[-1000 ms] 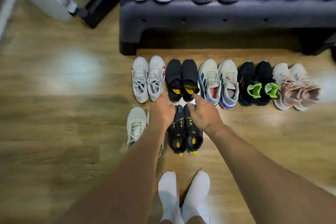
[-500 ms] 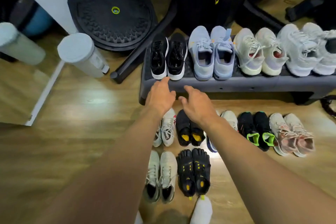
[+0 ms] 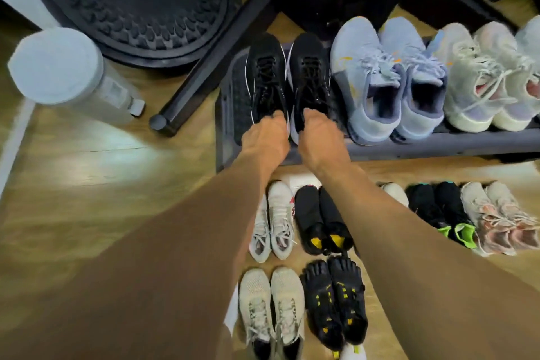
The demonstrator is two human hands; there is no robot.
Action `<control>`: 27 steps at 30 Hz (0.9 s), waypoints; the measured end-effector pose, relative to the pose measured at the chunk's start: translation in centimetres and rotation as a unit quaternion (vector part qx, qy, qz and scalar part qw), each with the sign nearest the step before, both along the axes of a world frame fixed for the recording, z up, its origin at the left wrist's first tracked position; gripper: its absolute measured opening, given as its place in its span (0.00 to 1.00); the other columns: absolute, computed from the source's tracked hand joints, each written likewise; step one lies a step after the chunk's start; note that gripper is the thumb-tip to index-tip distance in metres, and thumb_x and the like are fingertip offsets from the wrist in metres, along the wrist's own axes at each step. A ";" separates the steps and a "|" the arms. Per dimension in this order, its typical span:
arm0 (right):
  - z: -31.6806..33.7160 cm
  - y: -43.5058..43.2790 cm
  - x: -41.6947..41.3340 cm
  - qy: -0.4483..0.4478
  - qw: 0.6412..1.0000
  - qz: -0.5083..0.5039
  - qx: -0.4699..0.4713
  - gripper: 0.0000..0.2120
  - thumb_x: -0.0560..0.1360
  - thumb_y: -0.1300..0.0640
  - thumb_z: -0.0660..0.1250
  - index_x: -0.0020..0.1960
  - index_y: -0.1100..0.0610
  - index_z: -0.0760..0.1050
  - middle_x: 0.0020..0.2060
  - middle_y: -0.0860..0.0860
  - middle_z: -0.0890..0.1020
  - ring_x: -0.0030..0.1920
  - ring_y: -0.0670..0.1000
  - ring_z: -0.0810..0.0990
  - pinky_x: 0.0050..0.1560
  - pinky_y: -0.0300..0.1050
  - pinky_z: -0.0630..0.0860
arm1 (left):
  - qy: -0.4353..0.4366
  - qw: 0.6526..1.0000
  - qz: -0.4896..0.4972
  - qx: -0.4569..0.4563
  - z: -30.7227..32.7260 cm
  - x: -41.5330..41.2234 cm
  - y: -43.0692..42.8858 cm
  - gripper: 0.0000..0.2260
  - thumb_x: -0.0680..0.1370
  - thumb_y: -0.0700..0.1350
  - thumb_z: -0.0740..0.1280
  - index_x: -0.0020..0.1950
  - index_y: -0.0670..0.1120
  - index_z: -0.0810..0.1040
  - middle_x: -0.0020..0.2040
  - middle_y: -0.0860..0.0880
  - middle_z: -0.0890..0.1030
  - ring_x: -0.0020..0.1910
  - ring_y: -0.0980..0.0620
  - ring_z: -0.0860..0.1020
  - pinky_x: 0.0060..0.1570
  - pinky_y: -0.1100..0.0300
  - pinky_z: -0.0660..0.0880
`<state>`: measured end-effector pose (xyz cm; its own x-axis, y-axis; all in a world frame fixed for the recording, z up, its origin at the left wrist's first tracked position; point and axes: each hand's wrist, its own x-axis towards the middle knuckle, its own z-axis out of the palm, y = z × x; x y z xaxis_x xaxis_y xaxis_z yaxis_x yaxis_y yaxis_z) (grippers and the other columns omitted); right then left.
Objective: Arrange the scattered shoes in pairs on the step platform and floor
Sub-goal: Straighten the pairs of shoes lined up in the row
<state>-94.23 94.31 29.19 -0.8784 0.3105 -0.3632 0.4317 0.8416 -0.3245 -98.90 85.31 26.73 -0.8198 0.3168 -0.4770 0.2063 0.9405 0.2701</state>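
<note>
Black left trainer [image 3: 267,79] and black right trainer [image 3: 311,79] stand side by side at the nine o'clock end of the step platform [image 3: 438,147], heels toward the person. The left hand [image 3: 264,136] pinches the first one's heel, the right hand [image 3: 318,136] the second's, fingers curled in. Best to draw both heels level, toes at twelve o'clock, parallel to the blue pair [image 3: 362,82] at their three o'clock.

The grey step platform [image 3: 438,145] holds the black sneakers [image 3: 287,79], and the left hand [image 3: 264,137] and right hand [image 3: 318,137] grip their heels. Just right of the grip sit blue sneakers [image 3: 388,82], then pale sneakers [image 3: 482,82]. On the wooden floor [image 3: 102,184], nearer than the grip, pairs stand in rows — white lace-ups [image 3: 273,225], black toe shoes [image 3: 336,298].
</note>
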 end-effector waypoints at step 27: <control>0.8 9.4 1.2 0.141 0.988 -0.055 0.006 0.12 0.76 0.57 0.60 0.58 0.56 0.76 0.50 0.57 0.82 0.52 0.60 0.79 0.49 0.49 0.72 | 0.161 0.980 -0.079 0.080 4.3 1.0 5.3 0.16 0.76 0.51 0.57 0.61 0.49 0.75 0.56 0.47 0.80 0.47 0.39 0.81 0.42 0.51 0.74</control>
